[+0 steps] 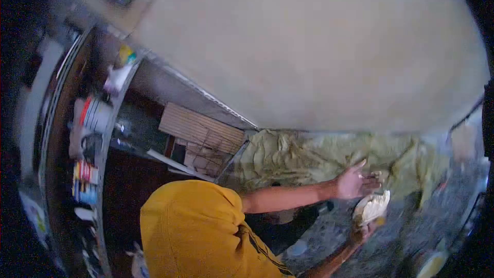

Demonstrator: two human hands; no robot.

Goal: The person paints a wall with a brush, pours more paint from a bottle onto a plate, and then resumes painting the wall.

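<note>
My left hand (356, 182) is stretched out, palm showing and fingers spread, with nothing in it. Just below it in the view, my right hand (364, 230) grips a pale, creased bundle (372, 208), whitish with a brownish side; blur hides what kind of thing it is. The fingertips of the left hand come close to the bundle's upper edge. A mustard-yellow sleeve (190, 221) covers my left shoulder and upper arm. Beyond the left hand, a crumpled olive-green cloth (288, 154) lies along the foot of the wall.
A bare pale wall (319, 46) fills the top. Shelves (105, 144) on the left hold books (84, 180) and other items. A ribbed brown panel (198, 127) stands near the corner. Grey-blue mottled floor (324, 242) lies under the hands, with a yellowish round object (432, 266) at lower right.
</note>
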